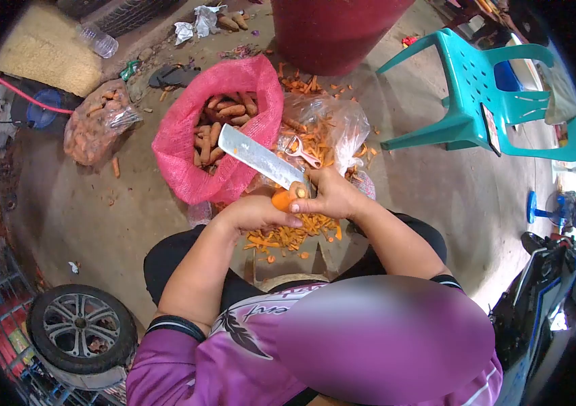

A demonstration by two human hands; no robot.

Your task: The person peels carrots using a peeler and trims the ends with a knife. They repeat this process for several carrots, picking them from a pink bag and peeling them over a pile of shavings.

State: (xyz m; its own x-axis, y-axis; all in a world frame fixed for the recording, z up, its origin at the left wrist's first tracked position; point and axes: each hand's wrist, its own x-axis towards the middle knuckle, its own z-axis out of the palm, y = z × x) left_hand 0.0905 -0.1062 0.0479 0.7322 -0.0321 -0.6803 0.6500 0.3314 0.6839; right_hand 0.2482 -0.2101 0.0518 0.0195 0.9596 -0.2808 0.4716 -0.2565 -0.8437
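My right hand (328, 194) is wrapped round the handle of a wide-bladed knife (261, 158), whose blade points up and left over the pink sack. In my left hand (257, 212) is an orange carrot (282, 199), close against the knife's handle end. Orange peelings and pieces (295, 231) lie below both hands, between my knees. The open pink mesh sack (180, 145) holds several unpeeled carrots (232, 109). Right of it, a clear plastic bag (352, 128) bears more orange pieces and a white-handled peeler (303, 153).
A red tub (335, 34) stands beyond the sack. At the right are a teal plastic chair (460, 88) and a motorbike (538, 291). A filled plastic bag (95, 128) sits at the left, and a wheel (81, 328) lies at the lower left.
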